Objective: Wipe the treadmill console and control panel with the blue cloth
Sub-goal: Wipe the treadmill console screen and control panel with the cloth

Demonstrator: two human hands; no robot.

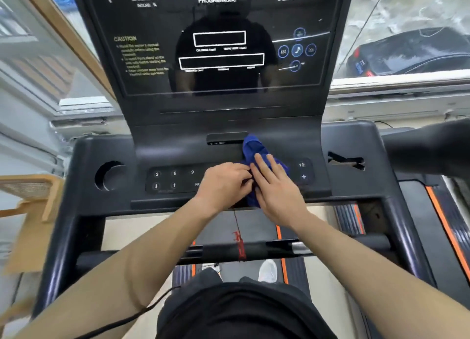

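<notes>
The left hand (pixel 223 183) pinches the blue cloth (pixel 251 146) with curled fingers; the right hand (pixel 276 186) presses flat on it, fingers straight. The cloth lies bunched on the control panel (pixel 175 178), below the console (pixel 221 59).

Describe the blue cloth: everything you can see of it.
The blue cloth is a deep-blue, soft-looking fabric, crumpled and bunched rather than spread. It lies on the black control panel, its upper end reaching the small port strip above. The right hand presses flat on it; the left hand pinches its left edge.
</notes>
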